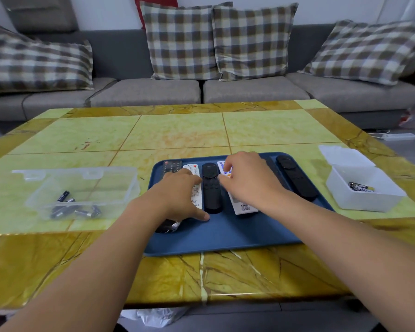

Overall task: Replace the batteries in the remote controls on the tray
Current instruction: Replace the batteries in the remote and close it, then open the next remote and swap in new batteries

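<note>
A blue tray (225,236) lies on the table with several remote controls side by side. My left hand (177,195) hovers over the two leftmost remotes, a black one (171,166) and a white one (197,197), fingers spread, thumb touching the tray. My right hand (247,180) is over a white remote with coloured buttons (243,207), fingers reaching toward the slim black remote (211,188) in the middle. Two more black remotes (297,180) lie at the tray's right. Neither hand grips anything that I can see.
A clear open box (82,188) with several batteries sits left of the tray. A white open box (362,188) with batteries stands to the right. A grey sofa with checked cushions (182,41) runs behind the yellow-green table (177,133).
</note>
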A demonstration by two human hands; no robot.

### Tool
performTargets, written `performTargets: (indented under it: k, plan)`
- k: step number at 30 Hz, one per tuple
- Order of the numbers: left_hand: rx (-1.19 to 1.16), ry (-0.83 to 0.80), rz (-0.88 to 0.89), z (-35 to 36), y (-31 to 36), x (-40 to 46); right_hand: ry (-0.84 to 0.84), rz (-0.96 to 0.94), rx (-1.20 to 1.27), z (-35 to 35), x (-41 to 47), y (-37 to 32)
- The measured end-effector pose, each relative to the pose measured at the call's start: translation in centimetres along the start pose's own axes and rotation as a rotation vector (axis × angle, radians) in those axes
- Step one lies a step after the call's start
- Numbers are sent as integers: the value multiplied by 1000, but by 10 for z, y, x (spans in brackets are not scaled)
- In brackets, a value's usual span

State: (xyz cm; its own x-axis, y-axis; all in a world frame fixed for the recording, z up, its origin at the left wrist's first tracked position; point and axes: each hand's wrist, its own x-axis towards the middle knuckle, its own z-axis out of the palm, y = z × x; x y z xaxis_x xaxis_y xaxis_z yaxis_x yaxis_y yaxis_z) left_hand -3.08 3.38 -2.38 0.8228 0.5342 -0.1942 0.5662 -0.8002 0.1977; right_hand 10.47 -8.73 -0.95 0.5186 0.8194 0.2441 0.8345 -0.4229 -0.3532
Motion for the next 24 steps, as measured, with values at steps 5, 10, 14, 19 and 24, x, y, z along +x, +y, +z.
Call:
performTargets:
  k: [5,10,14,19,24]
  plan:
    - [28,-50,24,-3,-9,0,-267,-16,-75,13,-9,-24]
    - [39,-55,46,-1,-14,-1,-333,-33,-34,18,-3,-29]
    - [27,-42,58,0,-15,1,-355,114,118,21,-4,-35]
    - [15,-10,62,2,-17,1,-373,508,724,0,5,-22]
    - [-247,148,39,-4,-14,0,-66,102,763,-30,1,8]
